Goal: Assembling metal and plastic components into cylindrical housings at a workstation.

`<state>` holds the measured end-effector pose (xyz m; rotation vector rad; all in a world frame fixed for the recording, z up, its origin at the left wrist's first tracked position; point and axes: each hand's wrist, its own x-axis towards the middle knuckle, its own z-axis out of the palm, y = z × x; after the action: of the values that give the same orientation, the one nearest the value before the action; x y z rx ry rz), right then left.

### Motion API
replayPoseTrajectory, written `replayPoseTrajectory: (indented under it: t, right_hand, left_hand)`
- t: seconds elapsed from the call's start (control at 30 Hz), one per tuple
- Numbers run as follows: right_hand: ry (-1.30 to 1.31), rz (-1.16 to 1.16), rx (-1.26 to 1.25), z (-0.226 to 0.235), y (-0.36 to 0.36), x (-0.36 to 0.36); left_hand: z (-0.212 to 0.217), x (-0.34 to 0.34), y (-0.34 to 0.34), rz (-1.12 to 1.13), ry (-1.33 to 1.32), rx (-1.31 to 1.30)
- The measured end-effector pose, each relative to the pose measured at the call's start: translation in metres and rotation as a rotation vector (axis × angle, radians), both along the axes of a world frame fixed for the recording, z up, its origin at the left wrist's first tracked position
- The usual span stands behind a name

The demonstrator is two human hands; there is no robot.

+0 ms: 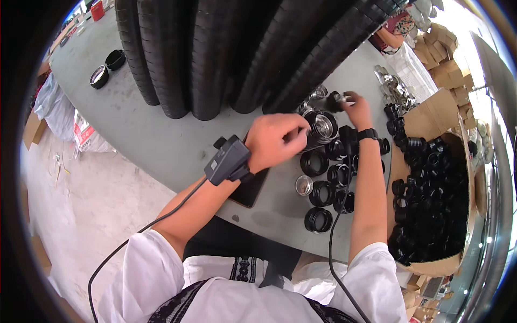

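We're gripping a metal-lined black ring [321, 125] with left hand [274, 141] fingers curled, on the grey table [161, 140]; right hand [358, 107] pinching a small black part [336, 100] just beyond.

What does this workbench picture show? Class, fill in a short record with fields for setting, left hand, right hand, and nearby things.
Setting: grey table with tall stacks of black rings
Left hand: on a black ring with a shiny metal insert
Right hand: holds a small black part
Nearby: loose black rings on the table; cardboard box of black parts to the right
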<state>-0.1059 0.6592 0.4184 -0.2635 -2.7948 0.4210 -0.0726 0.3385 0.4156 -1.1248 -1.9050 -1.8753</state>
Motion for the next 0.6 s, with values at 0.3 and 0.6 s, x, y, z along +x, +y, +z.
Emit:
replayPoseTrajectory:
  t: [0.3,0.6]
  right_hand:
    - [0.112,-0.035,-0.478,0.009,-0.008,0.074]
    - [0.077,-0.011,-0.032,-0.016,-0.013,0.037]
  left_hand:
    - [0.001,0.001,-0.001,0.012,-0.064,-0.007]
    - [-0.005,0.001,0.004,0.017,-0.099,-0.018]
